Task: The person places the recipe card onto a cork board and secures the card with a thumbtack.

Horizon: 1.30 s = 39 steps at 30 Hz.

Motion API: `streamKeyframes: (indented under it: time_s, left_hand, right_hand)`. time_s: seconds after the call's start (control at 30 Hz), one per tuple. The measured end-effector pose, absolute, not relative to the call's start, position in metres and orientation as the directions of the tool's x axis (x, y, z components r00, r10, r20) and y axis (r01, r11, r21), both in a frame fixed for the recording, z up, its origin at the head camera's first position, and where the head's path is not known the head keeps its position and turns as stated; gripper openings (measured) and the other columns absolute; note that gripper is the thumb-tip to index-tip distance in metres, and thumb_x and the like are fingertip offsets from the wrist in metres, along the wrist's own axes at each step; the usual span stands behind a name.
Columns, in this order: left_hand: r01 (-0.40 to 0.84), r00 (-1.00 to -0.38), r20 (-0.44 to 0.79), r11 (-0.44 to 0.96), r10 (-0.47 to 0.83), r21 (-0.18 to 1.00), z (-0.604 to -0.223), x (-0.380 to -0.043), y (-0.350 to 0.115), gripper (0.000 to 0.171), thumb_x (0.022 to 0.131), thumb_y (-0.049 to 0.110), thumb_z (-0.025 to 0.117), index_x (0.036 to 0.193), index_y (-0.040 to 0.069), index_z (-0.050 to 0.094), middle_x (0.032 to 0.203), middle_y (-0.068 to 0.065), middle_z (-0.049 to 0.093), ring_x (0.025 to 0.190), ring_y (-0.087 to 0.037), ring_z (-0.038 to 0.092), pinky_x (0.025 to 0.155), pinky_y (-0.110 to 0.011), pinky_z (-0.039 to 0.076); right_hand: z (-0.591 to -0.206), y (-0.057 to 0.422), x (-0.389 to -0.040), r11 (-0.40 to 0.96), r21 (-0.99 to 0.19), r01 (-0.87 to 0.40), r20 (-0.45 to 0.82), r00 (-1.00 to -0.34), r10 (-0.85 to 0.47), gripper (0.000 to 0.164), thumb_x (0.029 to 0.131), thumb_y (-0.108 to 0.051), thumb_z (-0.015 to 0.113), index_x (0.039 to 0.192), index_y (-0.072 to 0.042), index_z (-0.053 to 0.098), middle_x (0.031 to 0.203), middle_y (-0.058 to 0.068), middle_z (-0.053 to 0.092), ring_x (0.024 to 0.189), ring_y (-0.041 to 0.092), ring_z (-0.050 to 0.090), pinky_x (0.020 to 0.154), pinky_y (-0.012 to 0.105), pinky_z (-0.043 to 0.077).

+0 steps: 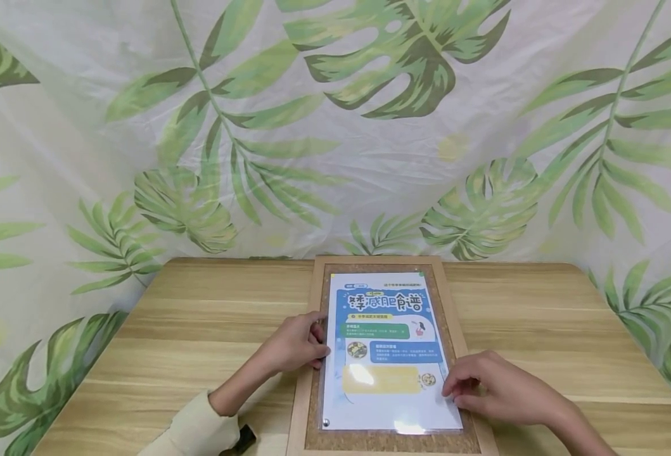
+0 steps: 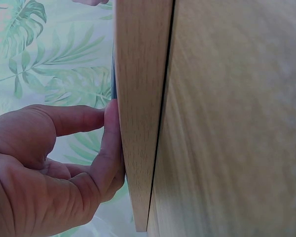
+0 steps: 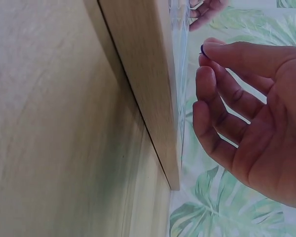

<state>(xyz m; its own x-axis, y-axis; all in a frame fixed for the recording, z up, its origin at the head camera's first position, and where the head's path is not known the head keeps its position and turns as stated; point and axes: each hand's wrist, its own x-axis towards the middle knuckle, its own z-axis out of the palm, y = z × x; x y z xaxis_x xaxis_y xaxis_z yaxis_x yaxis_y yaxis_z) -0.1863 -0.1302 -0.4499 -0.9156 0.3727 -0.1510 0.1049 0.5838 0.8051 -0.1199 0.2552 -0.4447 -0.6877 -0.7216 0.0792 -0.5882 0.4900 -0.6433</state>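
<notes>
A printed laminated poster with blue, green and yellow panels lies on a wood-framed cork board. Small pins sit at its corners: a yellow pin, a green pin and a silver pin at lower left. My left hand pinches the poster's left edge about midway down, thumb and fingertips meeting there in the left wrist view. Beside the poster's lower right edge is my right hand. Its thumb and index finger pinch a small dark blue thumbtack, mostly hidden by the fingertips.
The board lies on a wood-grain table, its far end near the back edge. A leaf-print curtain hangs behind and around. A black object sits beside the left sleeve, partly covered.
</notes>
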Motion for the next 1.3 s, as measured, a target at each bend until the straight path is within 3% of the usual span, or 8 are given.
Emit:
streamKeyframes:
  time_s: [0.23,0.53,0.8,1.07,1.3]
  left_hand:
    - [0.099,-0.916,-0.158,0.589,0.37,0.802,-0.45,-0.186,-0.131,0.071,0.091,-0.006,0.077,0.155,-0.012,0.045,0.094,-0.011,0.065,0.066,-0.014,0.069,0.056,-0.025,0.063]
    - [0.101,-0.916,-0.155,0.585,0.371,0.805,-0.453,-0.187,-0.132,0.071,0.091,-0.006,0.077,0.154,-0.013,0.045,0.094,-0.011,0.065,0.066,-0.014,0.07,0.057,-0.026,0.063]
    - [0.095,-0.917,-0.159,0.586,0.367,0.805,-0.452,-0.187,-0.131,0.071,0.091,-0.006,0.077,0.154,-0.012,0.045,0.094,-0.011,0.065,0.066,-0.015,0.07,0.057,-0.026,0.063]
    - [0.098,-0.916,-0.157,0.586,0.369,0.805,-0.454,-0.188,-0.131,0.071,0.091,-0.006,0.078,0.154,-0.012,0.046,0.094,-0.011,0.065,0.067,-0.015,0.07,0.057,-0.026,0.063]
    - [0.101,-0.915,-0.157,0.588,0.372,0.802,-0.453,-0.188,-0.131,0.071,0.091,-0.006,0.077,0.155,-0.011,0.045,0.095,-0.011,0.065,0.067,-0.015,0.069,0.057,-0.026,0.063]
  right_hand:
    - [-0.448,0.25,-0.118,0.464,-0.683,-0.563,0.024,-0.653,-0.757,0.015,0.095,-0.008,0.079,0.101,-0.022,0.08,0.088,-0.018,0.07,0.078,-0.009,0.057,0.065,0.018,0.057]
    - [-0.451,0.246,-0.113,0.494,-0.718,-0.49,-0.056,-0.668,-0.742,0.015,0.094,-0.006,0.079,0.099,-0.02,0.081,0.085,-0.017,0.07,0.075,-0.009,0.056,0.063,0.018,0.057]
    - [-0.455,0.241,-0.11,0.47,-0.701,-0.536,-0.017,-0.647,-0.762,0.019,0.092,-0.002,0.079,0.098,-0.02,0.08,0.082,-0.015,0.067,0.075,-0.01,0.054,0.061,0.017,0.055]
    - [-0.455,0.24,-0.109,0.512,-0.7,-0.498,-0.039,-0.689,-0.724,0.02,0.091,-0.004,0.081,0.096,-0.022,0.08,0.083,-0.018,0.067,0.074,-0.008,0.056,0.062,0.017,0.056]
    - [-0.455,0.242,-0.108,0.484,-0.726,-0.488,-0.031,-0.681,-0.732,0.021,0.09,-0.001,0.079,0.096,-0.022,0.08,0.08,-0.02,0.066,0.072,-0.01,0.056,0.06,0.017,0.056]
